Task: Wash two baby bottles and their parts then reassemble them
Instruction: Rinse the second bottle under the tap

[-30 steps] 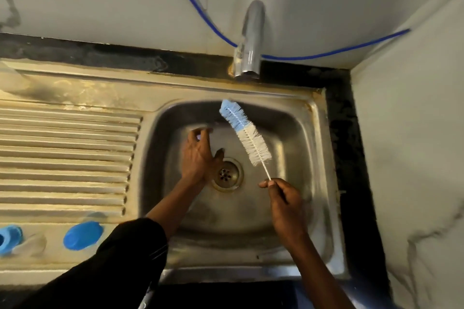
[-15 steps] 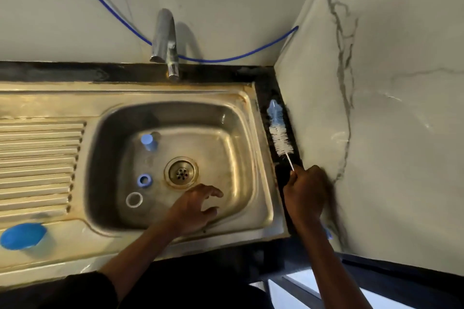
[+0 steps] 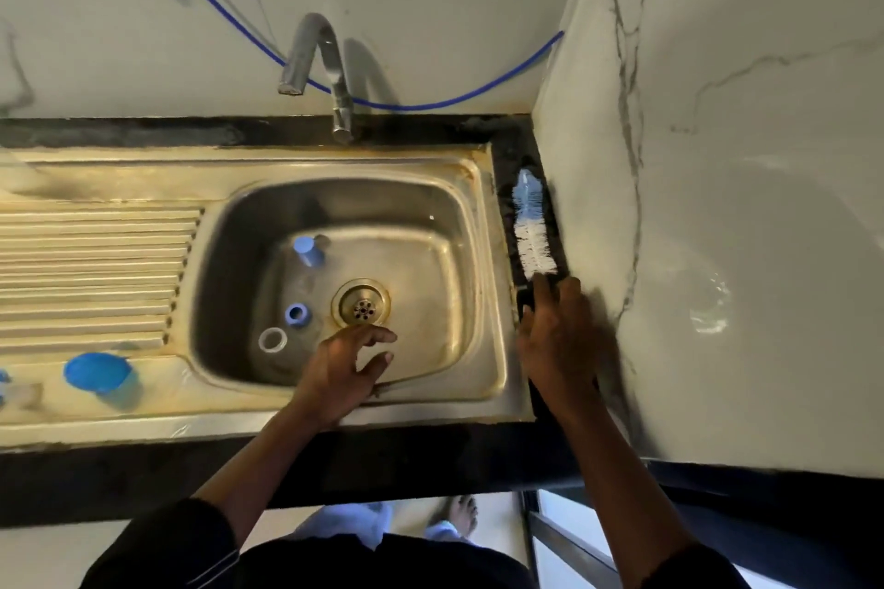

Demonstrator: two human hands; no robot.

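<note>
The blue and white bottle brush (image 3: 531, 225) lies on the dark ledge to the right of the steel sink (image 3: 483, 282). My right hand (image 3: 557, 340) lies over the brush's handle end with its fingers stretched out; it is motion-blurred. Above the basin's front rim my left hand (image 3: 344, 368) hovers with loosely spread fingers and holds nothing. In the basin, left of the drain (image 3: 362, 307), sit a blue upright piece (image 3: 308, 251), a small blue ring (image 3: 297, 315) and a pale ring (image 3: 272, 341). A blue cap (image 3: 98, 373) stands on the drainboard.
The tap (image 3: 315, 57) arches over the basin's back edge, with no water seen running. A blue hose (image 3: 430, 103) hangs along the wall behind. A marble wall (image 3: 717, 206) closes off the right side. The ribbed drainboard (image 3: 95, 273) stretches left, with blurred small parts (image 3: 19, 392) at its edge.
My right hand has set the brush down on the ledge and straightened its fingers over the handle. My left hand stays at the basin's front, fingers slightly more spread.
</note>
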